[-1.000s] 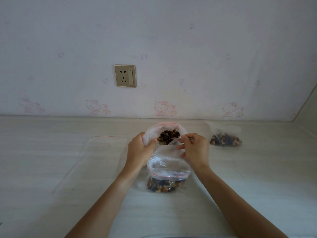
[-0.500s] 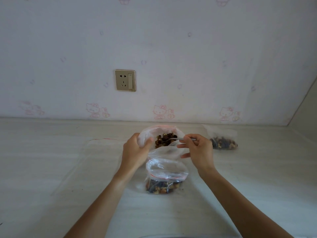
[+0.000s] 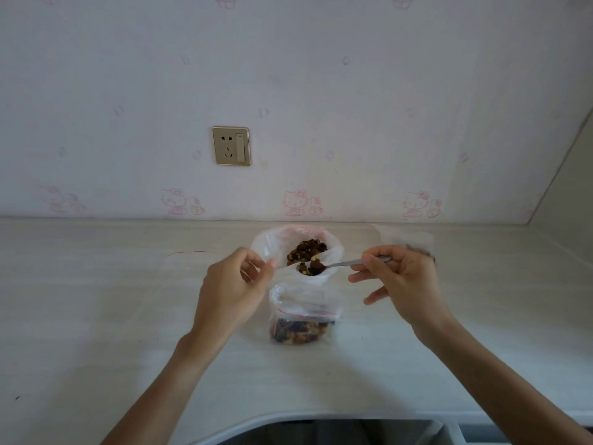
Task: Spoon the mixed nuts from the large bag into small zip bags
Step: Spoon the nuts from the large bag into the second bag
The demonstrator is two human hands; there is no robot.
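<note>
The large clear bag [image 3: 272, 244] of mixed nuts [image 3: 306, 248] stands open at mid-counter. My left hand [image 3: 236, 284] pinches its near-left rim. My right hand [image 3: 402, 281] pinches the handle of a metal spoon [image 3: 345, 263], whose bowl carries nuts at the bag's front rim. Just in front stands a small zip bag [image 3: 301, 316], mouth open, with nuts in its bottom. Another small bag with nuts [image 3: 414, 240] lies behind my right hand, mostly hidden.
An empty clear zip bag [image 3: 189, 261] lies flat on the counter to the left. The wall with a socket [image 3: 231, 146] rises behind the counter. The counter's curved front edge [image 3: 288, 419] runs below my arms.
My right hand has drawn back to the right, lifting the loaded spoon out to the large bag's front rim. The view has tilted down slightly.
</note>
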